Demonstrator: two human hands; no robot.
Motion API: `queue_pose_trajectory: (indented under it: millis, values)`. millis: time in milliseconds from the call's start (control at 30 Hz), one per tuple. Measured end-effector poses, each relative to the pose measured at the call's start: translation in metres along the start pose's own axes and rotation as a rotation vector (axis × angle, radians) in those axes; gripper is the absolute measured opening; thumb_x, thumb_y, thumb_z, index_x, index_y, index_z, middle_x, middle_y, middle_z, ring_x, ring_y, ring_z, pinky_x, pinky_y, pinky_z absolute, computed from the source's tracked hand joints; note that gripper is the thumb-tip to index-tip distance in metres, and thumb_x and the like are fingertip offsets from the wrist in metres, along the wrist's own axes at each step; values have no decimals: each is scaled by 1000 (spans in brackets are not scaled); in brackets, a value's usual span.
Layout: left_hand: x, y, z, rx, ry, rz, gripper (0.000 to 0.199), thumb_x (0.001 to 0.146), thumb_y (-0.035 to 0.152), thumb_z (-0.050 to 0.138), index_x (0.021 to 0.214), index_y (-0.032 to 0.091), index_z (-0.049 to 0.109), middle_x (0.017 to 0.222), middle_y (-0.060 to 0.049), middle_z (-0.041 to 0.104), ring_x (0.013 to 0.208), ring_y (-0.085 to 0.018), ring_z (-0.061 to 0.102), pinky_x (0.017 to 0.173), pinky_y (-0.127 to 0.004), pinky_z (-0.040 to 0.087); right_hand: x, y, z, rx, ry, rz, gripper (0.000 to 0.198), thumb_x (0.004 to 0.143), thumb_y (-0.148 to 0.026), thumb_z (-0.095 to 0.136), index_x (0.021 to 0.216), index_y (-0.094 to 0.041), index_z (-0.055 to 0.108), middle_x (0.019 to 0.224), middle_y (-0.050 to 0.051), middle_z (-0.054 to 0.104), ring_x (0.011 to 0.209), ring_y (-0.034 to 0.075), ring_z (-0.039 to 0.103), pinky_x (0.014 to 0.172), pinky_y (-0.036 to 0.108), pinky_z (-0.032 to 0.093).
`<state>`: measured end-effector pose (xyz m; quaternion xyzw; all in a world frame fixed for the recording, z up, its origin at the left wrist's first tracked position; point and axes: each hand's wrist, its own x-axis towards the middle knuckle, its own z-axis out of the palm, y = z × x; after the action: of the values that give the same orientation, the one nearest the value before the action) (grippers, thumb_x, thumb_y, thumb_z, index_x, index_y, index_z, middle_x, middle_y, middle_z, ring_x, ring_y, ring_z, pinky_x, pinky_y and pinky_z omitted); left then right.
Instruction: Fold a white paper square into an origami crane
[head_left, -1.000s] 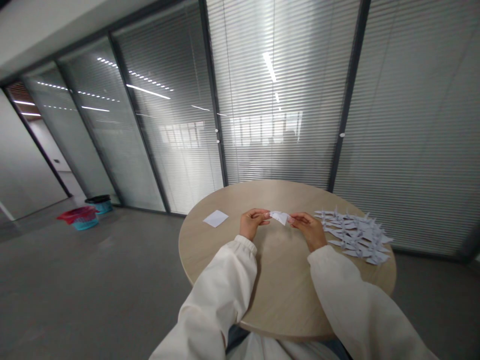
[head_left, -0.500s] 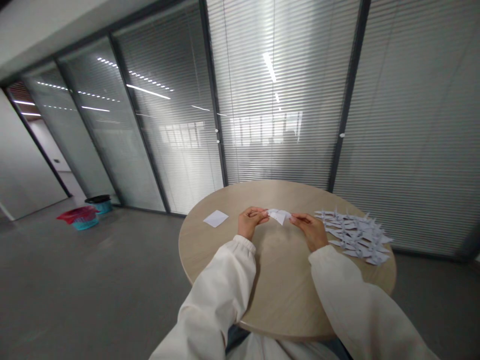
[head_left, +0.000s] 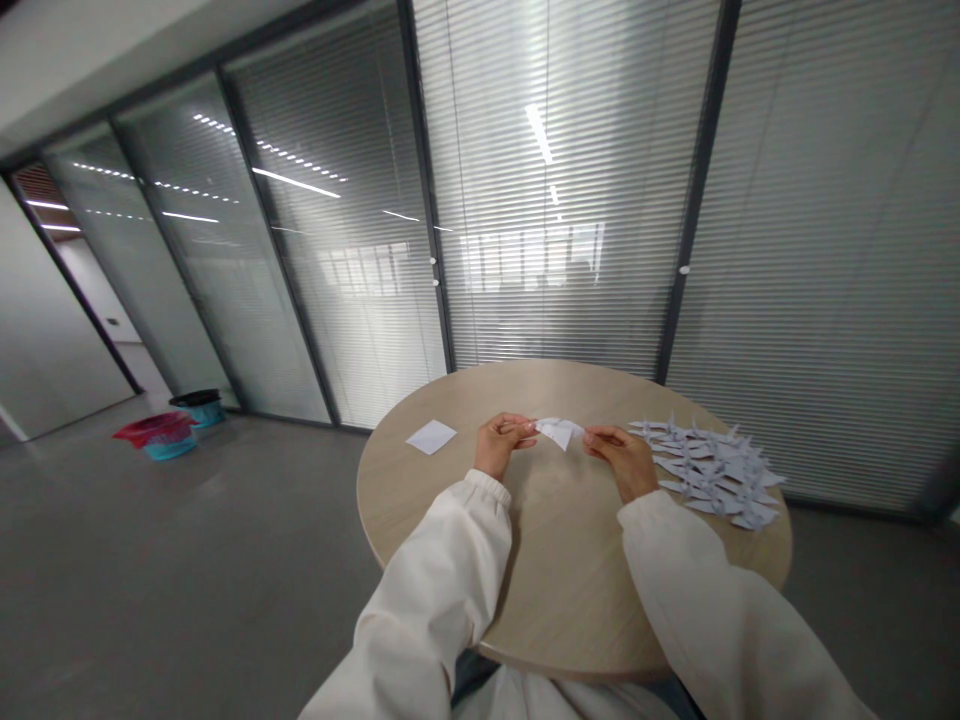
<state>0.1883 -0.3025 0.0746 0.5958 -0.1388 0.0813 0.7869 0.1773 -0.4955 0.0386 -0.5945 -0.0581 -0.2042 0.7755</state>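
A white folded paper crane [head_left: 559, 431] is held up over the middle of the round table, its wings spread sideways and a pointed part hanging down. My left hand [head_left: 504, 444] pinches its left end between thumb and fingers. At the opposite end, my right hand [head_left: 622, 459] has its thumb and fingertips closed at the wing tip. Beyond my right hand, many folded white paper cranes [head_left: 716, 470] lie grouped in rows. Left of my left hand is a flat square sheet of white paper [head_left: 431, 437].
The round wooden table [head_left: 570, 590] stands close to a glass partition [head_left: 555, 200] with blinds. On the floor at far left are a blue bin with a red liner [head_left: 161, 435] and another with a black liner [head_left: 201, 405].
My right hand has shifted very slightly to the right along the crane's wing tip. My left hand and the things on the table stay in place.
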Motion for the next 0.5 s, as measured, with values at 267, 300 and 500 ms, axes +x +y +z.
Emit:
queue_pose_trajectory:
  millis: [267, 300, 500]
  values:
    - [-2, 2, 1, -7, -24, 33, 40, 58, 31, 70, 89, 11, 56, 77, -9, 66, 73, -18, 62, 65, -31, 53, -2, -3, 1, -46, 43, 1, 26, 53, -31, 72, 74, -17, 66, 67, 1, 66, 64, 15, 60, 66, 30, 50]
    - [-2, 2, 1, -11, -27, 31, 39, 58, 32, 70, 89, 11, 57, 77, -9, 66, 73, -18, 62, 66, -31, 52, -2, -3, 1, -43, 44, -2, 26, 53, -31, 72, 75, -18, 66, 66, 1, 65, 64, 15, 60, 66, 30, 50]
    - [1, -4, 1, -16, -92, 49, 37, 59, 30, 69, 89, 10, 60, 77, -8, 66, 73, -16, 61, 71, -31, 51, -1, -1, -1, -30, 22, 8, 32, 52, -31, 73, 80, -18, 65, 67, 1, 65, 65, 16, 60, 65, 30, 50]
